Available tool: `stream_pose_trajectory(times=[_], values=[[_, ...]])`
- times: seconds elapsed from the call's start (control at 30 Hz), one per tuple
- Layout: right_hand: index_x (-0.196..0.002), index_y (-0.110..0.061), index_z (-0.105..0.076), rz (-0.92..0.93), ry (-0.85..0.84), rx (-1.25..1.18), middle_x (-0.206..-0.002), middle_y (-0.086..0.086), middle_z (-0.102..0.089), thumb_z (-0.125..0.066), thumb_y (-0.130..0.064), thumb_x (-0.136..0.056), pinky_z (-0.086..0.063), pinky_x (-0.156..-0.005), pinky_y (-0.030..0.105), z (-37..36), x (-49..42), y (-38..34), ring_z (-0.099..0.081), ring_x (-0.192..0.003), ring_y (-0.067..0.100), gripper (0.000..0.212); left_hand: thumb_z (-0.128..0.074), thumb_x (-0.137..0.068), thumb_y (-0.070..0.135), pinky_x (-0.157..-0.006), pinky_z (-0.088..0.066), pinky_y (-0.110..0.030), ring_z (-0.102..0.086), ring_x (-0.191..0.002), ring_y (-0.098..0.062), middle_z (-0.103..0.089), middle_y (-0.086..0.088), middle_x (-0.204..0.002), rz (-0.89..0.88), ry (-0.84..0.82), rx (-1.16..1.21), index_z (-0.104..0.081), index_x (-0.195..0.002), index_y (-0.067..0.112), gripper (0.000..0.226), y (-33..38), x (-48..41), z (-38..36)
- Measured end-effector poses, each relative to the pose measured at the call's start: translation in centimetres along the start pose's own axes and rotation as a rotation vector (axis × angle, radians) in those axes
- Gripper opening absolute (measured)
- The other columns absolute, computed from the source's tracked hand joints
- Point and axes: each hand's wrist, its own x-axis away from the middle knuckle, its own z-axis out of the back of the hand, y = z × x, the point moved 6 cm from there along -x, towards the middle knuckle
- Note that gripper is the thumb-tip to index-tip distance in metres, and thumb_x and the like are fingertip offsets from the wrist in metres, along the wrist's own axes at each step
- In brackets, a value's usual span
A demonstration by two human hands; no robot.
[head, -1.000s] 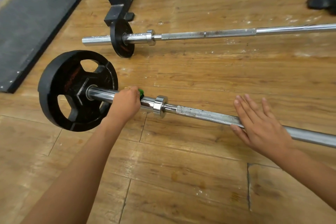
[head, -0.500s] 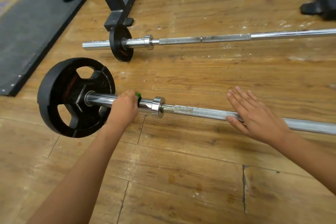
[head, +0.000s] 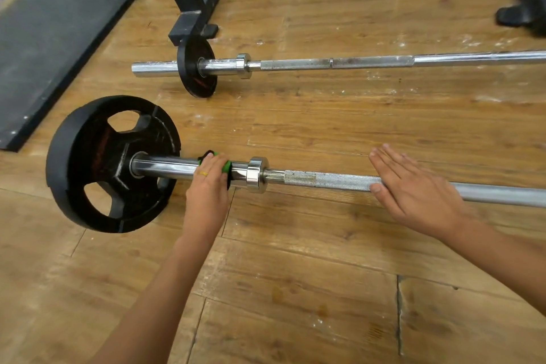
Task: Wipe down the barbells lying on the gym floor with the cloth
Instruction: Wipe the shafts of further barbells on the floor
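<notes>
cloth (head: 226,166) mostly under left hand (head: 206,189)

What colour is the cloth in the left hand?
The cloth is green, best seen in head view.

A gym: barbells (head: 339,63) with black weight plates (head: 112,162) on worn wood flooring (head: 295,289), beside a black rack base (head: 189,9).

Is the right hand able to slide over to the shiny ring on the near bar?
Probably yes. The right hand lies flat on the near barbell, and only bare shaft runs between it and the shiny ring. The left hand, gripping the green cloth, sits on the ring's other side.
</notes>
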Motion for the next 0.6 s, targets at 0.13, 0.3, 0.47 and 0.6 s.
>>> stream_pose_trajectory(times=[0.13, 0.3, 0.47, 0.6], values=[[-0.152, -0.010, -0.040, -0.053, -0.007, -0.061, -0.154, 0.003, -0.043, -0.017, -0.052, -0.102, -0.050, -0.103, 0.041, 0.4, 0.2, -0.1, -0.038, -0.144, 0.017, 0.069, -0.054, -0.098, -0.002, -0.116, -0.029, -0.036, -0.048, -0.136, -0.028, -0.061, -0.011, -0.135, -0.096, -0.044, 0.008, -0.060, -0.132, 0.004, 0.035, 0.6, -0.8, -0.8], [-0.150, -0.010, -0.043, -0.028, -0.038, -0.061, -0.152, 0.003, -0.047, -0.015, -0.053, -0.103, -0.056, -0.093, 0.041, 0.2, 0.7, -0.3, -0.045, -0.140, 0.019, 0.070, -0.050, -0.098, -0.004, -0.120, -0.020, -0.039, -0.049, -0.134, -0.025, -0.063, -0.010, -0.131, -0.077, -0.030, 0.063, -0.061, -0.129, 0.004, 0.034, -0.4, -1.0, -1.1], [-0.148, -0.006, -0.045, -0.021, -0.031, -0.037, -0.150, 0.008, -0.049, -0.021, -0.050, -0.103, -0.048, -0.105, 0.044, 0.1, 0.9, -0.8, -0.046, -0.140, 0.025, 0.068, -0.049, -0.097, -0.008, -0.120, -0.019, -0.038, -0.047, -0.134, -0.023, -0.063, -0.010, -0.129, -0.084, -0.030, 0.072, -0.062, -0.128, 0.005, 0.036, -1.0, -0.3, -1.2], [-0.144, -0.004, -0.050, -0.029, -0.020, -0.029, -0.145, 0.010, -0.055, -0.026, -0.049, -0.101, -0.050, -0.101, 0.046, 0.4, 1.0, -1.0, -0.050, -0.136, 0.028, 0.066, -0.050, -0.097, -0.007, -0.116, -0.024, -0.031, -0.050, -0.128, -0.022, -0.063, -0.007, -0.127, -0.106, -0.042, 0.064, -0.062, -0.126, 0.005, 0.034, -0.4, -0.3, -0.8]])
